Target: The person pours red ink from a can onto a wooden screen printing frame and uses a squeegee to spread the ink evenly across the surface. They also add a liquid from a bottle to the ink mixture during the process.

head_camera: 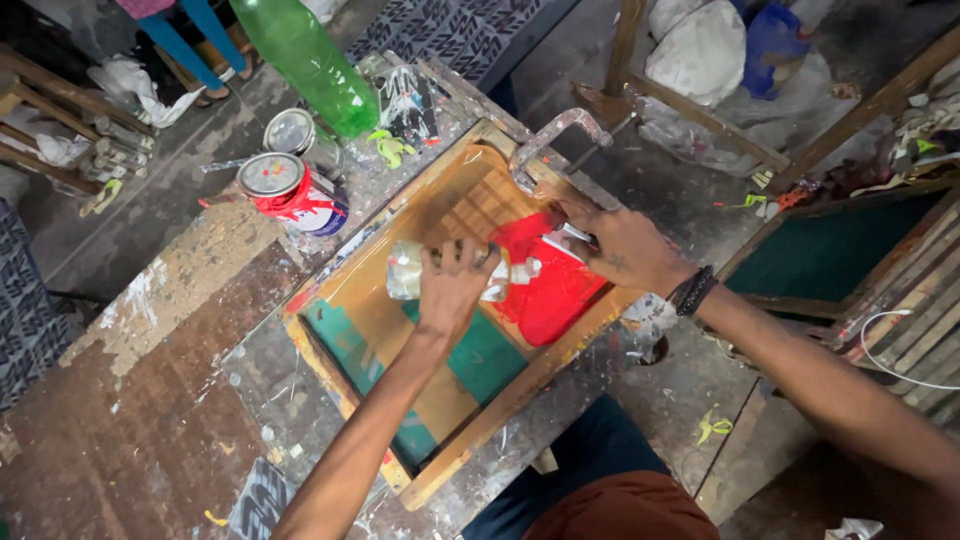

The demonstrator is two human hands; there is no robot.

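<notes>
Landmark = wooden frame (520, 385), a screen-printing frame lying flat on the paint-spattered surface (180, 400), long axis running from lower-left to upper-right in the head view

Left hand (452, 292) clenched around a clear plastic bottle (405, 270), held over the middle of the frame; bottle lies almost level, long axis left-right, bottom end sticking out left of the hand, neck end pointing right toward the red ink (550, 285)

Red ink pool sits inside the frame at its right end, just right of the left hand, touching the frame's right rail

Right hand (625, 245) at the frame's upper-right edge, directly over the ink, fingers closed on something small and pale at the ink; cannot tell what it is. Right hand is the nearer 1 to the ink; left hand carries the bottle

Bottle neck and right hand almost meet above the ink

Outside the frame, beyond its upper-left corner: 2 paint cans (290, 190), 1 red-and-white, and a green bottle (310, 65) lying tilted, all well apart from both hands

Metal clamp (555, 135) at the frame's top corner
</notes>
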